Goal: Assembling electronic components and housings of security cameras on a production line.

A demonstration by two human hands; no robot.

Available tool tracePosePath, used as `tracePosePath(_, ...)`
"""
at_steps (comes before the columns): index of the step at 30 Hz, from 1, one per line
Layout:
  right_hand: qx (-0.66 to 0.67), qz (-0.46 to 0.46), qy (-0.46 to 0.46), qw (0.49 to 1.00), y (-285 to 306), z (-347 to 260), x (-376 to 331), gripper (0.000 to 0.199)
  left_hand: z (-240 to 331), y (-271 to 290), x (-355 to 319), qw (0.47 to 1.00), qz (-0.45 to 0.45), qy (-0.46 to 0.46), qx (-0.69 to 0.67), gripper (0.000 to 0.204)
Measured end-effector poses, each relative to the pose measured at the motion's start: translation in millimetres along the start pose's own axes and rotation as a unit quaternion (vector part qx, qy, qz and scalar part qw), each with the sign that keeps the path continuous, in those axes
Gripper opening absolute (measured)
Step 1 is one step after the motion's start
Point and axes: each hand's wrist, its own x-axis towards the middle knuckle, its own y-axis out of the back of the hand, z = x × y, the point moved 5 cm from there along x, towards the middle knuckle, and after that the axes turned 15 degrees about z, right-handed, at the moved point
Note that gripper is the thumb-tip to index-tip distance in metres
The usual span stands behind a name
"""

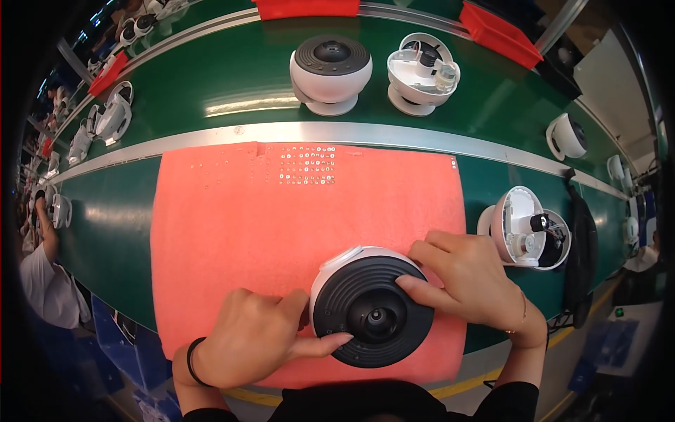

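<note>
Over the near part of a pink foam mat point(225, 239) is a round white device with a black ridged face point(337, 299) and a lens in its middle. The face points up toward me. My left hand point(253, 337) grips its left side, thumb on the lower left of the black face and fingers curled at the white shell. From the right, my right hand point(467, 274) holds it with the thumb on the face's upper right and the fingers at the rim. The device's underside is hidden.
Small metal pieces point(307, 165) sit in rows along the mat's far edge. An opened white device point(520, 232) with wires lies right of the mat. Beyond a metal rail point(246, 133), a closed device point(332, 77) and an opened one point(424, 77) stand on a green surface point(232, 67). Red bins point(499, 32) line the back.
</note>
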Motion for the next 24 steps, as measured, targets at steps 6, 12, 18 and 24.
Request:
tracePosePath(6,0.091,0.118,0.23,0.962,9,-50,-12,0.034,0,5,2,1.0,-0.001,-0.011,-0.006,0.051)
tracePosePath(12,0.169,-0.01,0.284,0.944,2,-60,-9,0.041,-1,9,2,1.0,-0.024,0.005,-0.003,0.05)
tracePosePath(18,0.225,0.07,0.189,0.953,9,-60,-7,0.043,-1,10,7,0.999,-0.049,0.0,-0.01,0.048)
tracePosePath(24,0.153,-0.02,0.278,0.948,-2,-62,-20,0.048,-4,7,2,0.999,-0.047,-0.015,0.018,0.05)
